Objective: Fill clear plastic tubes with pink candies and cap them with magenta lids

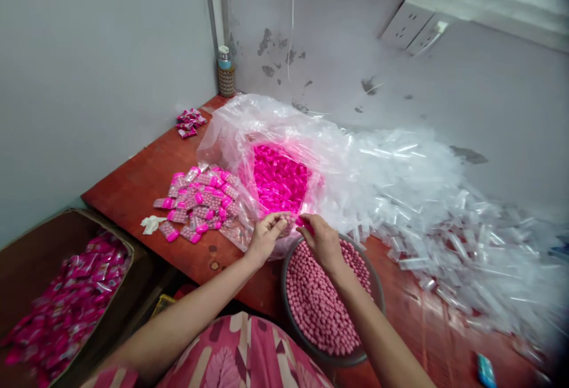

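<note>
My left hand (267, 235) is closed around a small clear container (288, 221) with pink beads inside. At its right end, my right hand (320, 239) pinches a bright pink cap (300, 221), which meets or nearly meets the container's mouth. Both hands are over the near edge of an open plastic bag (267, 109) full of loose pink caps (280, 178). Below my right hand stands a grey bowl (377, 293) of round pink beads (320, 305). Left of the bag lies a pile of filled, pink-capped containers (200, 198).
Empty clear containers (427, 210) spread across the right side of the red table (133, 180). A cardboard box (26, 240) of pink packets stands lower left. Small packets (190, 121), a bottle (226, 74), a crumpled tissue (152, 224) and a blue packet (486, 370) lie around.
</note>
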### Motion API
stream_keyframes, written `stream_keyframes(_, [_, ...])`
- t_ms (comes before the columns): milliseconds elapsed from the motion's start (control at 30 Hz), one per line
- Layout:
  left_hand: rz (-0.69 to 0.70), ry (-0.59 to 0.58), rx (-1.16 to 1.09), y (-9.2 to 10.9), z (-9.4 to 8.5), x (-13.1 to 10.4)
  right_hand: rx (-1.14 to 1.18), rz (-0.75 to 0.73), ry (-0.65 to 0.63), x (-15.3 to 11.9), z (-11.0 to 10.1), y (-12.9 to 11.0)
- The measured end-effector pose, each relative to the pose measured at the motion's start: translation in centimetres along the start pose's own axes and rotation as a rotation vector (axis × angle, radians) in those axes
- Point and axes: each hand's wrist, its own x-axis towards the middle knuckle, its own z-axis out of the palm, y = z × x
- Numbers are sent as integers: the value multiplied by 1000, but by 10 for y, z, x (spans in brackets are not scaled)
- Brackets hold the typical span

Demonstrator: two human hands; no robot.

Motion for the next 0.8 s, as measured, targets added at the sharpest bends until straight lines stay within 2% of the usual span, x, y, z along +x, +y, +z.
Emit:
stream_keyframes(100, [30,30,20,-8,4,-8,91,47,21,-20,2,-9])
stream_keyframes(167, [61,37,48,-11,5,-13,361,163,3,-31,4,-12])
stream_keyframes(300, [145,-27,215,-11,8,-25,1026,478,-26,-44,5,-11])
stream_keyframes(400, [200,-74,379,-8,8,-34,1218,560,-160,-47,-1,-8])
stream_keyframes(467, [220,-104,449,-6,7,-39,1176,536,-261,-46,-10,-8])
stream_keyframes(500, [226,-112,473,-5,6,-40,1120,509,-271,-46,-15,-9])
stream_keyframes(667, [269,-128,621,1,-2,-44,736,256,-40,-40,-35,-19])
stream_keyframes(800, [306,-155,723,6,-3,-45,363,14,-72,-37,-35,-30])
